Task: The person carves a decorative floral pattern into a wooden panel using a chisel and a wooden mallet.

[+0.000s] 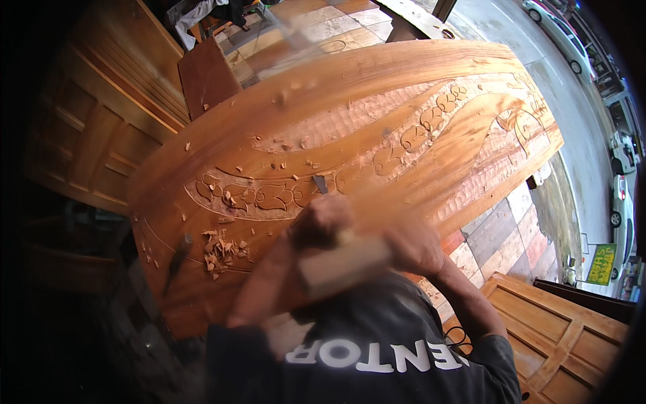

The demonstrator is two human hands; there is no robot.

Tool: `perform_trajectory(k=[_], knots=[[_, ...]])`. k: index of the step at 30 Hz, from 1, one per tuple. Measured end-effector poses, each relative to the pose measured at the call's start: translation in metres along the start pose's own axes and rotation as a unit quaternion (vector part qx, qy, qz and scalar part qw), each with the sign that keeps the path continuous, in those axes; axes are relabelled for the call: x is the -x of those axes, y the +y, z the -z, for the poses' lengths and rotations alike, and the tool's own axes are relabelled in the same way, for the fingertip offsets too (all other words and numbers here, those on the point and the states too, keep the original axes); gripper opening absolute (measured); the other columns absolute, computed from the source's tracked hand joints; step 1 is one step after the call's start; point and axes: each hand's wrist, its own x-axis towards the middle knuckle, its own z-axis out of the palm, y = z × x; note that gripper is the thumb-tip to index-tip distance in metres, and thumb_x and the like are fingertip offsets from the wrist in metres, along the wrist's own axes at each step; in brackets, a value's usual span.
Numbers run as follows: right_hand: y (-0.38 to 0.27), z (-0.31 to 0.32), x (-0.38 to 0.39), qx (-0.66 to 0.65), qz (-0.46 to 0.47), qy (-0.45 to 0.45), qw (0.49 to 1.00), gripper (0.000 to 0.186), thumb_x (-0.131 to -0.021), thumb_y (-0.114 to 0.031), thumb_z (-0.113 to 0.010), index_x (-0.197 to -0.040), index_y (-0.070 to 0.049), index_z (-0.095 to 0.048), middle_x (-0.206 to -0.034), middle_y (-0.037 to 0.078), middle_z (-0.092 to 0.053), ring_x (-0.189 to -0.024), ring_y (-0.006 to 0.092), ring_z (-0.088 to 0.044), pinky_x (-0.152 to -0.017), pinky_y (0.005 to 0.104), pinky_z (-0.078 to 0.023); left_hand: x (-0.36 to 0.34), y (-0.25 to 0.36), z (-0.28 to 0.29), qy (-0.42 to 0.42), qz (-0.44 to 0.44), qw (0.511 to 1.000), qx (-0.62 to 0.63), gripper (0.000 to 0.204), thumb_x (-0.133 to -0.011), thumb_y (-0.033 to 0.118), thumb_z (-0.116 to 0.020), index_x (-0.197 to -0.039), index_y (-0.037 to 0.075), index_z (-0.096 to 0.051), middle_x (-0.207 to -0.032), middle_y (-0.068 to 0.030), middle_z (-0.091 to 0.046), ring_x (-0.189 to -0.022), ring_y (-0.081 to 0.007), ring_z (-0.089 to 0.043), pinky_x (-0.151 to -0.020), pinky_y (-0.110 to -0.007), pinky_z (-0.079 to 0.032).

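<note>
A large reddish-brown wooden panel (316,158) lies in front of me, with flower and leaf outlines and textured hollows cut into its face. My left hand (324,219) is closed around a chisel (320,183); the metal blade points away from me, its tip at the edge of the carved flower band. In my right hand (414,244), smeared by motion, is a wooden mallet (346,266). Its pale block hangs over the near part of the panel, close behind my left hand. The chisel's handle is mostly hidden by my fingers.
Curled wood chips (222,254) are heaped at the panel's near left, beside another dark tool (176,262). Panelled wooden doors (101,128) stand at the left; another door (552,337) is at the lower right. Beyond the tiled floor (494,229) runs a street with parked cars (562,34).
</note>
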Motion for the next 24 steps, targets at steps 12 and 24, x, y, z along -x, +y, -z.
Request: perform_trajectory(k=[12,24], knots=[[-0.004,0.025,0.027,0.049,-0.102,0.104,0.988,0.055,-0.064,-0.025,-0.089,-0.111,-0.004,-0.069,-0.100,0.014,-0.071,-0.085,0.0323,-0.072,-0.073,0.0413,-0.057,-0.061,-0.030,0.023,0.384,-0.014,0.917,0.104,0.019,-0.085,0.005,-0.078,-0.094,0.009,-0.062,-0.078,-0.0026,-0.066,-0.078,-0.0200,-0.068,-0.073,-0.038,-0.060],[-0.060,0.030,0.077,0.034,-0.155,0.156,0.975,0.050,-0.071,-0.022,-0.087,-0.112,-0.003,-0.065,-0.096,0.016,-0.071,-0.079,0.0343,-0.073,-0.069,0.0420,-0.058,-0.019,-0.009,-0.052,0.068,-0.075,0.995,-0.019,0.016,-0.080,0.010,-0.077,-0.087,0.011,-0.064,-0.077,-0.0067,-0.061,-0.074,-0.0288,-0.066,-0.081,-0.043,-0.059]])
